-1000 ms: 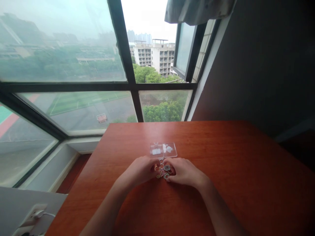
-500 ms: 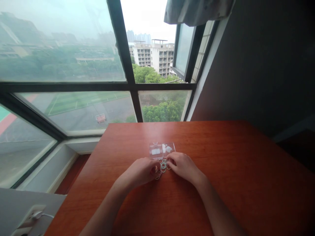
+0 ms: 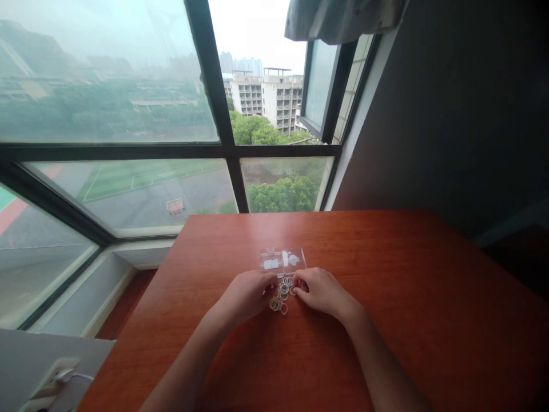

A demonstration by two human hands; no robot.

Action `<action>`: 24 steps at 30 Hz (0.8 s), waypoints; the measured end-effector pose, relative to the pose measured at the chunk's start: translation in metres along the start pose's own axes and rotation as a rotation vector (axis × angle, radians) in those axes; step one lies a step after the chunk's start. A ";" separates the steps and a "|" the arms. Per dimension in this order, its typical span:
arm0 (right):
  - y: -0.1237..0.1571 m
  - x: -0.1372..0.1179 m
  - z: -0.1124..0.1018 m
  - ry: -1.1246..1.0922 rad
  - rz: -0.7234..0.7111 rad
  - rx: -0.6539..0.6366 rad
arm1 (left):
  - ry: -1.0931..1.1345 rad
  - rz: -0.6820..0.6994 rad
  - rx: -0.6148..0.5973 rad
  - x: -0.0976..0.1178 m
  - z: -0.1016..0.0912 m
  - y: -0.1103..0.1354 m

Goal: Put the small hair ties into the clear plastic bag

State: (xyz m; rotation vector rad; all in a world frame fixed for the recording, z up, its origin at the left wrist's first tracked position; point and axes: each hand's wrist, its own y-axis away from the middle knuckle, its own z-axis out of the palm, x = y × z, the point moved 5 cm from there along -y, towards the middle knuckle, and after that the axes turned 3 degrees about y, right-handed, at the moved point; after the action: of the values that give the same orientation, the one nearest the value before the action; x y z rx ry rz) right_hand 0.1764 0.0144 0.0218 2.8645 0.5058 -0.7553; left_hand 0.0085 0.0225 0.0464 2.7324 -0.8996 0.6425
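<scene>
Several small hair ties (image 3: 283, 289) lie in a loose cluster on the table between my hands, pale green and white ones toward the back. Nearer me are some yellowish hair ties (image 3: 275, 304) and a pink hair tie (image 3: 283, 309). My left hand (image 3: 252, 293) is at the cluster's left side, fingers bent together at its edge; what they pinch is hidden. On the right side, my right hand (image 3: 321, 289) has thumb and forefinger closed beside a hair tie (image 3: 293, 290). Just beyond the hands lies a clear plastic box (image 3: 295, 260) with white markings.
The reddish-brown wooden table (image 3: 369, 252) reaches to the windows. One window pane (image 3: 319, 86) stands open. A curtain's lower edge (image 3: 343, 23) hangs at the top. At lower left, a white plug (image 3: 65, 376) sits in a wall socket.
My left hand has moved slightly up and away from the yellowish and pink hair ties, which now lie uncovered on the table. My right hand has shifted slightly rightward.
</scene>
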 end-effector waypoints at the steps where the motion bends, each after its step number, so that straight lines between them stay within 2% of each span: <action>1: 0.000 0.000 0.000 -0.002 -0.002 -0.004 | -0.007 0.000 0.006 0.000 -0.001 0.000; 14: -0.002 -0.002 0.004 -0.011 -0.017 -0.012 | 0.057 0.014 0.098 -0.002 -0.003 -0.003; 20: -0.008 -0.004 -0.003 -0.048 -0.044 0.142 | 0.162 0.000 0.187 -0.001 -0.001 -0.006; 24: -0.009 -0.007 -0.004 -0.064 -0.065 0.202 | 0.275 0.006 0.213 0.000 0.003 -0.008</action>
State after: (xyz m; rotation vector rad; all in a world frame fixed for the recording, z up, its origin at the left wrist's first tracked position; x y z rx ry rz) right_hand 0.1693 0.0217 0.0283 3.0076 0.5465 -0.9579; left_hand 0.0146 0.0278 0.0432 2.7248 -0.8143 1.1413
